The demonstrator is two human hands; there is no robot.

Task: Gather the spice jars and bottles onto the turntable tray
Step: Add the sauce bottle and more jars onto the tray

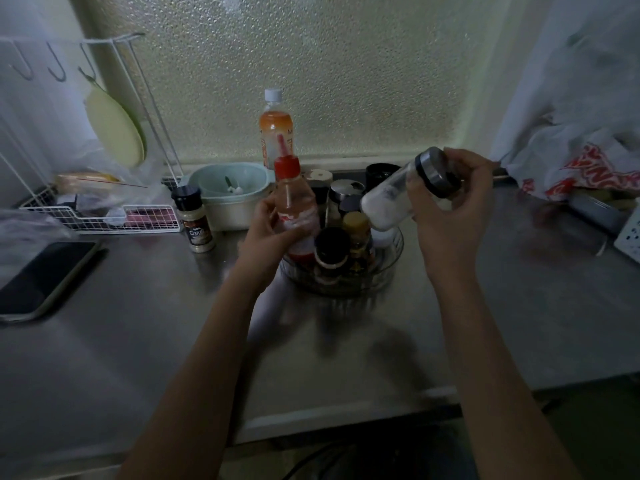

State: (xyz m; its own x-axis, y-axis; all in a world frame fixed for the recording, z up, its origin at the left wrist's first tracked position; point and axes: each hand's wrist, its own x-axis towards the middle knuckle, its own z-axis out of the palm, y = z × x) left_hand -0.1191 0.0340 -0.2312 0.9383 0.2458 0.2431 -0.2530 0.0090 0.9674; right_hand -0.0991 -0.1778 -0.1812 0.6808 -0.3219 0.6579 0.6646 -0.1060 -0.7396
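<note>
From above the hands, the round clear turntable tray (388, 268) sits on the metal counter (346, 341), right in front of the person, so both arms can reach it. It already holds a bunch of jars, like the dark-lid jar (331, 252) and the yellow-lid jar (356, 233), packed close together. The left hand (266, 230) is wrapped around the red-cap bottle (294, 202), fingers curled tight on its middle, holding it upright at the tray's left edge, I think to stand it in a free spot. The right hand (457, 209) grips the white powder jar (398, 199) near its silver lid, tipped on its side in the air above the tray, likely waiting its turn. One brown spice jar (195, 220) stands alone on the counter to the left, well apart from the tray, so it is not gathered yet. A tall orange bottle (275, 129) stands behind by the window
</note>
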